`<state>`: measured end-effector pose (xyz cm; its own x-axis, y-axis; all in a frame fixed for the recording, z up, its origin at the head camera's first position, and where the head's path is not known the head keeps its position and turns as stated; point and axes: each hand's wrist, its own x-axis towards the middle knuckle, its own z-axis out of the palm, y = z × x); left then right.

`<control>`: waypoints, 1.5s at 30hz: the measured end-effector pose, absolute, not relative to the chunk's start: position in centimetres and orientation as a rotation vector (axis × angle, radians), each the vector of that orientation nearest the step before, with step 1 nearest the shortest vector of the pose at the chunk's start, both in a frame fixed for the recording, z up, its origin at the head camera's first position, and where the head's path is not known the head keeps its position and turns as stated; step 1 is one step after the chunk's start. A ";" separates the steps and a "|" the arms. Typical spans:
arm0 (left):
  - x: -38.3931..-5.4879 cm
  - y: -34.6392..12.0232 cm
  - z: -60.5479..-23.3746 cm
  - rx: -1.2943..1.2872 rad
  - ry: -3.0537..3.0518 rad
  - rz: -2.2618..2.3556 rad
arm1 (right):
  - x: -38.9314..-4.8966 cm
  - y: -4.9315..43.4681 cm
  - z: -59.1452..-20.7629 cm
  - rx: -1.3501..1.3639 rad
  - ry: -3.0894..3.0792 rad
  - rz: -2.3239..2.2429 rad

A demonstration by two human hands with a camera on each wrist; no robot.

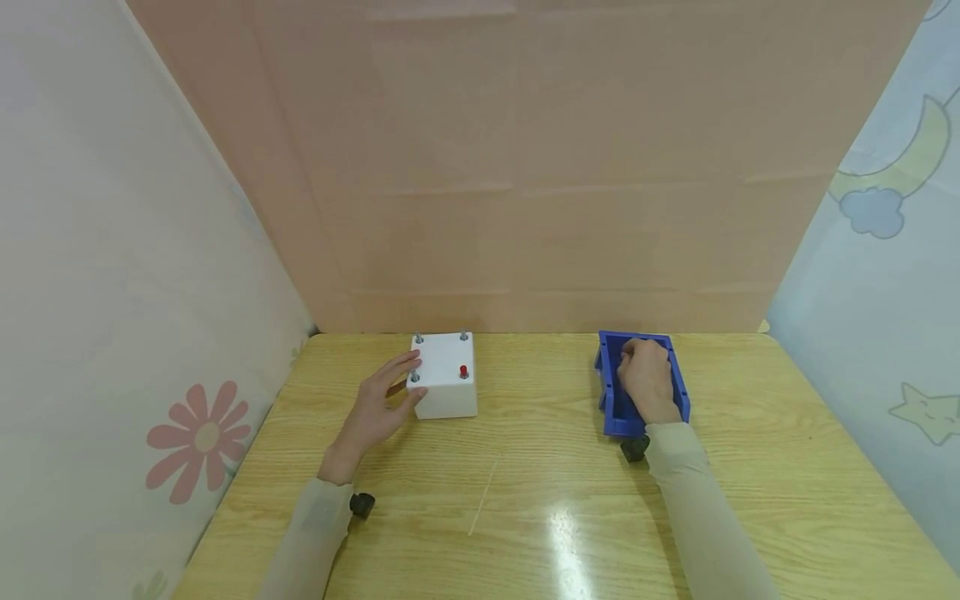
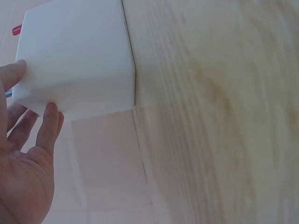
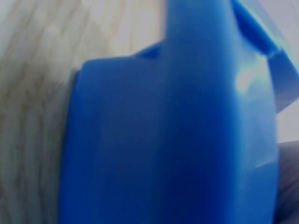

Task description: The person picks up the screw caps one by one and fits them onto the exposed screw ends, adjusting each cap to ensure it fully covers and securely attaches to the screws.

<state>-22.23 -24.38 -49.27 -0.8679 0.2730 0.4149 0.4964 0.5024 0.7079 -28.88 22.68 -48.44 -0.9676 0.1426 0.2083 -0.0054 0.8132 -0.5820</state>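
In the head view a white box (image 1: 444,358) stands at the left middle of the table. Three silver bolts stick up at its top corners, and a red cap (image 1: 463,371) tops the front right corner. My left hand (image 1: 378,408) holds the box at its left side, thumb on the front face and fingers spread along the side. To the right, my right hand (image 1: 647,375) reaches down into a blue bin (image 1: 611,425), fingers bent. Its fingertips are hidden inside, so I cannot tell what they hold. The right wrist view is filled by the blue bin's wall (image 3: 117,140).
A thin pale stick (image 1: 484,493) lies on the wooden table (image 1: 540,467) between the arms. A brown sheet (image 1: 525,208) rises behind the table's back edge. Patterned cloth walls (image 1: 112,292) stand at both sides. Each wrist wears a small black camera (image 1: 362,505).
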 end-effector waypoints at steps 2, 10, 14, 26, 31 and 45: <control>-22.2 -24.4 -49.2 -0.653 -2.499 -1.297 | -28.8 22.6 -48.3 -0.087 -2.741 0.875; -22.3 -24.4 -49.3 -0.634 -2.518 -1.274 | -28.6 22.5 -47.5 -0.010 -2.682 0.846; -22.3 -24.5 -49.3 -0.636 -2.519 -1.277 | -28.3 22.3 -47.1 -0.004 -2.654 0.852; -22.3 -24.5 -49.3 -0.620 -2.527 -1.301 | -28.1 22.1 -46.3 0.047 -2.541 0.839; -22.4 -24.5 -49.3 -0.641 -2.508 -1.301 | -28.0 21.9 -45.9 0.060 -2.527 0.841; -22.3 -24.5 -49.2 -0.638 -2.514 -1.293 | -27.5 20.7 -44.4 0.128 -2.481 0.906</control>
<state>-22.26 -24.49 -49.16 -0.8751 0.2689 0.4025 0.4838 0.5125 0.7094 -27.49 20.72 -44.40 -0.8748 0.0782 0.4782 -0.2485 0.7749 -0.5812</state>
